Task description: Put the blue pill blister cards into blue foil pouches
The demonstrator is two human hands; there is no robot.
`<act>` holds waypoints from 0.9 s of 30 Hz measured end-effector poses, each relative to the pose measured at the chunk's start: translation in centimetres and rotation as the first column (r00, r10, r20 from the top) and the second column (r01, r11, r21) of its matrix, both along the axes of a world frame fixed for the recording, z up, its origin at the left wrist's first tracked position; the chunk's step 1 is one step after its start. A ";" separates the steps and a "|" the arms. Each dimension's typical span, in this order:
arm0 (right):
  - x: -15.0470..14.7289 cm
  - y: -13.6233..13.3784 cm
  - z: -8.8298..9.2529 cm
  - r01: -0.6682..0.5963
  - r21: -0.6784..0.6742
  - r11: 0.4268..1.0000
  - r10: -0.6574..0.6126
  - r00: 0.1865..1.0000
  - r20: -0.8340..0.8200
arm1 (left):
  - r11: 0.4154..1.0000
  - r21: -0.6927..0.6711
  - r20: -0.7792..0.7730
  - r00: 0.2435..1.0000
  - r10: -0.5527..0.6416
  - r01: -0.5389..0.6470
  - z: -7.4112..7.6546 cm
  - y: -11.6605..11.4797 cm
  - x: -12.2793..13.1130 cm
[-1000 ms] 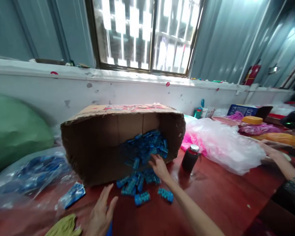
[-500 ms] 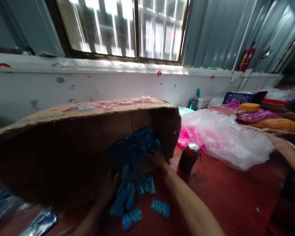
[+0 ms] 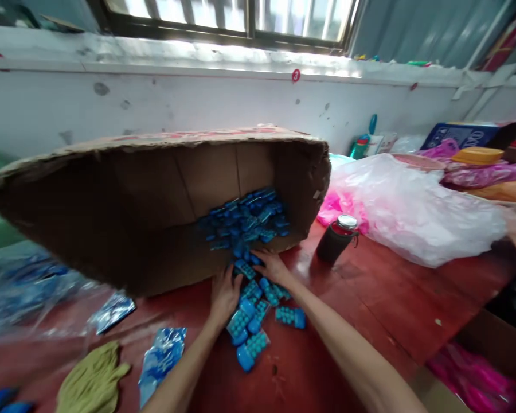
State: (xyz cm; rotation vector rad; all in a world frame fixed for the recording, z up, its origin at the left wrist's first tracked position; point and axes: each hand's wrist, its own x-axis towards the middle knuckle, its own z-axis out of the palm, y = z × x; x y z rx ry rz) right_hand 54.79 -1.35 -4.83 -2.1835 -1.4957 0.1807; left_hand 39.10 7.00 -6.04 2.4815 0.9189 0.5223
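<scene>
**Blue-capped bottles (image 3: 242, 315) flanked by hands at the mouth of a side-lying cardboard box (image 3: 206, 169)**

The left hand (image 3: 226, 293) is placed at the box's lower front edge, back upward, with the fingers pointed toward the opening. The right hand (image 3: 272, 267) is set just right of it at the same edge, its fingers turned leftward onto the bottles. The hands are held apart, with bottles between them; whether any bottle is gripped cannot be told. The left forearm (image 3: 189, 361) and the right forearm (image 3: 348, 350) are stretched forward and angled inward toward the box.

The loose bottles are strewn from the box's mouth onto the red table (image 3: 370, 310) in front of it, and a heap of bottles (image 3: 251, 215) is held inside, toward the box's right end. A dark flask (image 3: 335, 241) is stood just right of the box; farther right, a white plastic bag (image 3: 425, 212) is spread. An olive glove (image 3: 90, 378) and a blue packet (image 3: 163, 355) are laid in front of the box, on its left side. Behind the box, a white wall (image 3: 223, 103) is seen.
</scene>
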 end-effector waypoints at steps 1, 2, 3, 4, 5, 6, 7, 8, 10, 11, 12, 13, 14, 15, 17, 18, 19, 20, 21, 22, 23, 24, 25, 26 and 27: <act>-0.4 -0.4 0.0 -0.030 0.001 1.000 0.030 1.000 -0.003 | 1.000 -0.008 -0.005 1.000 -0.001 0.001 0.1 -0.6 -0.2; -0.8 -0.8 0.0 -0.058 0.005 0.998 0.058 0.998 -0.006 | 1.000 -0.012 -0.014 1.000 -0.003 0.003 0.3 -1.2 -0.5; -1.0 -1.2 0.0 -0.077 0.009 0.997 0.077 0.997 -0.012 | 1.000 -0.018 -0.022 1.000 -0.007 0.007 0.5 -1.8 -0.8; -1.2 -1.4 -0.1 -0.098 0.011 0.995 0.099 0.995 -0.019 | 1.000 -0.019 -0.027 1.000 -0.011 0.010 0.7 -2.2 -1.3; -1.1 -1.7 -0.2 -0.114 0.014 0.993 0.114 0.993 -0.025 | 1.000 -0.016 -0.027 1.000 -0.011 0.011 1.1 -2.6 -2.1; -1.0 -1.9 -0.3 -0.122 0.016 0.992 0.122 0.992 -0.031 | 1.000 -0.009 -0.024 1.000 -0.007 0.006 1.4 -2.9 -3.1; -0.9 -2.1 -0.4 -0.118 0.016 0.993 0.118 0.992 -0.034 | 1.000 -0.001 -0.017 1.000 0.001 -0.001 1.9 -3.0 -4.4; -0.8 -2.3 -0.4 -0.098 0.016 0.995 0.099 0.995 -0.034 | 1.000 0.013 -0.003 1.000 0.013 -0.013 2.3 -3.0 -6.1; -1.2 -2.8 -0.1 -0.046 0.016 0.999 0.047 0.999 -0.024 | 0.996 0.068 0.037 0.998 0.058 -0.061 3.1 -2.4 -10.4; -1.9 -3.1 0.2 -0.022 0.019 1.000 0.022 1.000 -0.013 | 0.989 0.105 0.041 0.994 0.103 -0.106 3.4 -1.8 -12.9; -3.1 -3.3 0.7 -0.007 0.024 1.000 0.007 1.000 0.001 | 0.976 0.143 0.024 0.987 0.161 -0.162 3.4 -1.1 -15.5; -4.9 -3.4 1.3 -0.008 0.029 1.000 0.008 1.000 0.012 | 0.960 0.173 0.004 0.975 0.223 -0.220 3.3 -0.2 -18.0; -7.2 -3.2 1.9 -0.019 0.041 0.999 0.017 0.999 0.033 | 0.941 0.198 -0.021 0.959 0.284 -0.274 3.1 0.8 -20.4; -9.8 -2.7 2.5 -0.064 0.043 0.997 0.062 0.997 0.041 | 0.928 0.218 -0.052 0.946 0.321 -0.303 2.6 1.7 -22.5; -15.8 -0.9 3.5 -0.242 0.026 0.970 0.242 0.970 0.012 | 0.912 0.213 -0.098 0.921 0.378 -0.352 1.4 3.2 -25.9; -18.8 0.4 3.8 -0.341 0.016 0.940 0.341 0.940 -0.022 | 0.910 0.191 -0.120 0.911 0.393 -0.368 0.7 3.8 -27.1; -21.5 2.0 3.9 -0.435 0.010 0.900 0.435 0.899 -0.059 | 0.910 0.164 -0.139 0.904 0.403 -0.380 0.1 4.1 -27.9; -23.9 3.6 3.8 -0.510 0.007 0.860 0.509 0.856 -0.097 | 0.911 0.138 -0.156 0.900 0.407 -0.388 -0.5 4.4 -28.5; -25.8 5.3 3.6 -0.572 0.006 0.820 0.568 0.812 -0.135 | 0.911 0.119 -0.165 0.897 0.411 -0.396 -1.1 4.5 -28.8; -27.4 6.9 3.2 -0.620 0.012 0.784 0.612 0.771 -0.177 | 0.908 0.108 -0.168 0.893 0.418 -0.405 -1.5 4.6 -29.0; -28.4 8.2 2.8 -0.640 0.010 0.768 0.630 0.753 -0.193 | 0.903 0.105 -0.164 0.888 0.430 -0.418 -1.9 4.7 -29.0; -29.2 9.3 2.3 -0.646 0.007 0.764 0.633 0.747 -0.203 | 0.895 0.106 -0.150 0.883 0.445 -0.433 -2.1 4.7 -28.8; -29.6 10.0 1.8 -0.649 0.015 0.761 0.636 0.742 -0.212 | 0.888 0.109 -0.128 0.879 0.458 -0.447 -2.3 4.8 -28.6; -29.9 10.4 1.5 -0.644 0.029 0.764 0.634 0.743 -0.214 | 0.883 0.111 -0.097 0.879 0.466 -0.456 -2.3 4.9 -28.3; -30.0 10.6 1.2 -0.638 0.052 0.768 0.632 0.743 -0.217 | 0.884 0.108 -0.059 0.884 0.463 -0.456 -2.3 5.0 -27.9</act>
